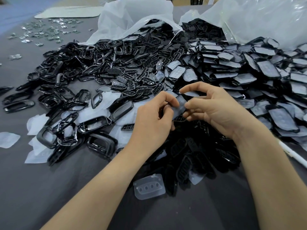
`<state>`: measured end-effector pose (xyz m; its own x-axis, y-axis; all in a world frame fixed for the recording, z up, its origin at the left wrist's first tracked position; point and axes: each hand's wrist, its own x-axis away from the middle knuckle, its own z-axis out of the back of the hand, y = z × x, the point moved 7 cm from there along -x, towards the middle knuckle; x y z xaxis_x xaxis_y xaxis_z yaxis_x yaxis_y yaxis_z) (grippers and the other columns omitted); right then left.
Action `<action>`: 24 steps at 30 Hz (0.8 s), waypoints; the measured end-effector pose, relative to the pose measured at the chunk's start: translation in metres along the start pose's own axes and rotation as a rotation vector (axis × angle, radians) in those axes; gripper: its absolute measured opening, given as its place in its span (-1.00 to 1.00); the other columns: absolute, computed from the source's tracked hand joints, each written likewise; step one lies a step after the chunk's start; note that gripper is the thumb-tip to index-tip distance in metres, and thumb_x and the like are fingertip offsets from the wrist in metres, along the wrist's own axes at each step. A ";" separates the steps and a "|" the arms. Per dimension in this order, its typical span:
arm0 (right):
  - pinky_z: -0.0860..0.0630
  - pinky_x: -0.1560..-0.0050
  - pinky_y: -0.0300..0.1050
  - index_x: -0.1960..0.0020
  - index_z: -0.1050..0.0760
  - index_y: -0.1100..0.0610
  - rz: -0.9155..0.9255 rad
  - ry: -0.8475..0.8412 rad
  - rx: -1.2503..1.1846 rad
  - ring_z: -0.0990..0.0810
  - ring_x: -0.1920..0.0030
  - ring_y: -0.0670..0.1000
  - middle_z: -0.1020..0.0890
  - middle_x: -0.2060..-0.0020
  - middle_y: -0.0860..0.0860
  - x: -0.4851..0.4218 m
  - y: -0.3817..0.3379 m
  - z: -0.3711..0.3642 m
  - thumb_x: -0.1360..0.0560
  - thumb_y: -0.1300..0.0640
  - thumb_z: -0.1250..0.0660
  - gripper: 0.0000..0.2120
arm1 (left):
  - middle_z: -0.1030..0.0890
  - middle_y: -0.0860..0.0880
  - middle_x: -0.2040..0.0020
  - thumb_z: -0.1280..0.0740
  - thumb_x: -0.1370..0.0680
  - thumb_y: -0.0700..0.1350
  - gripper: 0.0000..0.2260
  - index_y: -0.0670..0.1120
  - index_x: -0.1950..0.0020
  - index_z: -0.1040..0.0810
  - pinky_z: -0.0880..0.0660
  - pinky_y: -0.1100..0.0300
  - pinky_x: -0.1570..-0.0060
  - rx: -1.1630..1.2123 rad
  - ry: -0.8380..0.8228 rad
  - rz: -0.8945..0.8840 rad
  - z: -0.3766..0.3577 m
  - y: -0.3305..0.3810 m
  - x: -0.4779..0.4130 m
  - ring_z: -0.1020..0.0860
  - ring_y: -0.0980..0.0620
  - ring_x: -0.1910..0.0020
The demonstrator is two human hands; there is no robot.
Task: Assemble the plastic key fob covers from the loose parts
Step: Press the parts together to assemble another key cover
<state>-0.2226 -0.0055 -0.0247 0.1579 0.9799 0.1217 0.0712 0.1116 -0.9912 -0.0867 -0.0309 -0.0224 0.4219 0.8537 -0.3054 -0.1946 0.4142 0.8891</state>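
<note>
Both hands meet at the middle of the table over one key fob cover piece [180, 105], a black part with a translucent film on its face. My left hand [154, 118] grips its left side with curled fingers. My right hand [211, 107] pinches its right edge between thumb and fingers. Black open frames [98, 123] lie scattered to the left. Black button inserts [132, 78] are heaped behind the hands. Film-covered black plates [249, 68] are stacked in rows to the right. A dark pile of black pieces [191, 151] lies under my wrists.
A translucent pad with holes [149, 186] lies between my forearms on the grey cloth [49, 188]. Torn white film scraps [10, 139] sit at the left. Small shiny metal bits [43, 30] are strewn far left. Large clear plastic bags [249, 19] stand behind the heaps.
</note>
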 end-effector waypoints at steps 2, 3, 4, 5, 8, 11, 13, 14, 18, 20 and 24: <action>-0.53 0.39 -0.24 -0.09 -0.53 0.19 -0.007 -0.057 0.053 -0.59 0.40 0.02 -0.59 0.43 0.08 0.002 0.000 -0.002 -0.44 0.49 -0.27 -0.68 | -0.49 -0.09 0.45 -0.13 -0.50 -0.23 -0.81 0.01 0.14 -0.48 -0.35 0.17 0.45 -0.064 -0.021 -0.022 -0.001 0.003 0.000 -0.38 0.08 0.55; -0.53 0.40 -0.24 -0.09 -0.53 0.20 -0.007 -0.087 0.080 -0.59 0.40 0.02 -0.58 0.43 0.08 0.003 -0.001 -0.004 -0.44 0.49 -0.26 -0.68 | -0.48 -0.08 0.44 -0.11 -0.49 -0.20 -0.80 0.04 0.16 -0.47 -0.32 0.12 0.44 -0.076 -0.034 -0.021 -0.001 0.003 0.000 -0.36 0.02 0.53; -0.52 0.41 -0.24 -0.08 -0.53 0.20 -0.009 -0.119 0.106 -0.58 0.41 0.03 -0.58 0.43 0.08 0.003 -0.001 -0.005 -0.44 0.49 -0.26 -0.69 | -0.46 -0.06 0.44 -0.09 -0.47 -0.18 -0.79 0.07 0.19 -0.46 -0.30 0.08 0.45 -0.069 -0.049 -0.012 -0.002 0.002 -0.001 -0.33 -0.01 0.53; -0.51 0.42 -0.24 -0.05 -0.54 0.21 -0.015 -0.151 0.131 -0.58 0.43 0.02 -0.58 0.43 0.08 0.004 -0.001 -0.007 -0.44 0.49 -0.27 -0.72 | -0.44 -0.01 0.44 -0.08 -0.47 -0.17 -0.78 0.08 0.21 -0.46 -0.27 0.09 0.46 -0.053 -0.066 0.002 -0.002 0.001 -0.002 -0.30 0.01 0.53; -0.49 0.47 -0.26 0.02 -0.51 0.25 -0.065 -0.224 0.204 -0.56 0.47 0.00 -0.60 0.41 0.12 0.007 0.004 -0.014 -0.44 0.48 -0.30 -0.79 | -0.42 0.09 0.48 -0.07 -0.44 -0.17 -0.77 0.09 0.26 -0.45 -0.26 0.18 0.46 -0.063 -0.128 0.022 -0.004 -0.002 -0.003 -0.27 0.10 0.53; -0.46 0.49 -0.27 0.00 -0.49 0.32 -0.092 -0.253 0.269 -0.54 0.49 -0.01 -0.60 0.43 0.12 0.008 0.007 -0.016 -0.42 0.44 -0.37 -0.82 | -0.39 0.09 0.51 -0.09 -0.45 -0.16 -0.76 0.11 0.27 -0.46 -0.23 0.22 0.49 -0.091 -0.187 0.008 -0.007 -0.003 -0.002 -0.26 0.13 0.55; -0.45 0.50 -0.27 0.01 -0.49 0.35 -0.082 -0.255 0.295 -0.54 0.50 -0.02 -0.60 0.45 0.11 0.008 0.006 -0.017 -0.40 0.42 -0.40 -0.82 | -0.40 0.02 0.51 -0.10 -0.45 -0.16 -0.76 0.12 0.27 -0.46 -0.21 0.24 0.50 -0.090 -0.206 0.003 -0.008 -0.004 -0.002 -0.25 0.13 0.56; -0.45 0.51 -0.27 0.02 -0.50 0.36 -0.068 -0.255 0.309 -0.54 0.50 -0.02 -0.60 0.45 0.12 0.008 0.005 -0.017 -0.40 0.41 -0.40 -0.82 | -0.41 0.00 0.50 -0.10 -0.45 -0.16 -0.76 0.12 0.27 -0.46 -0.21 0.24 0.50 -0.081 -0.208 0.009 -0.008 -0.005 -0.003 -0.25 0.13 0.56; -0.44 0.54 -0.27 0.08 -0.52 0.33 -0.019 -0.240 0.316 -0.54 0.53 -0.02 -0.61 0.47 0.11 0.007 0.002 -0.019 -0.39 0.41 -0.41 -0.87 | -0.38 0.13 0.54 -0.09 -0.44 -0.15 -0.75 0.13 0.30 -0.46 -0.19 0.28 0.53 -0.016 -0.195 0.048 -0.006 -0.008 -0.006 -0.25 0.17 0.60; -0.44 0.56 -0.27 0.09 -0.52 0.34 -0.007 -0.225 0.297 -0.54 0.54 -0.02 -0.60 0.48 0.11 0.006 0.002 -0.019 -0.40 0.41 -0.40 -0.89 | -0.37 0.13 0.55 -0.09 -0.43 -0.15 -0.74 0.15 0.32 -0.47 -0.19 0.29 0.56 0.008 -0.190 0.051 -0.005 -0.008 -0.006 -0.25 0.16 0.61; -0.43 0.56 -0.27 0.04 -0.50 0.38 0.008 -0.215 0.262 -0.54 0.55 -0.02 -0.60 0.48 0.11 0.005 0.002 -0.019 -0.41 0.42 -0.39 -0.85 | -0.34 0.11 0.56 -0.09 -0.44 -0.17 -0.73 0.12 0.32 -0.48 -0.19 0.31 0.58 0.075 -0.185 0.068 -0.005 -0.009 -0.007 -0.23 0.14 0.63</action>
<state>-0.2029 -0.0039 -0.0253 -0.0563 0.9902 0.1277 -0.1887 0.1150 -0.9753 -0.0921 -0.0390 -0.0295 0.5669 0.8034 -0.1823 -0.1646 0.3273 0.9305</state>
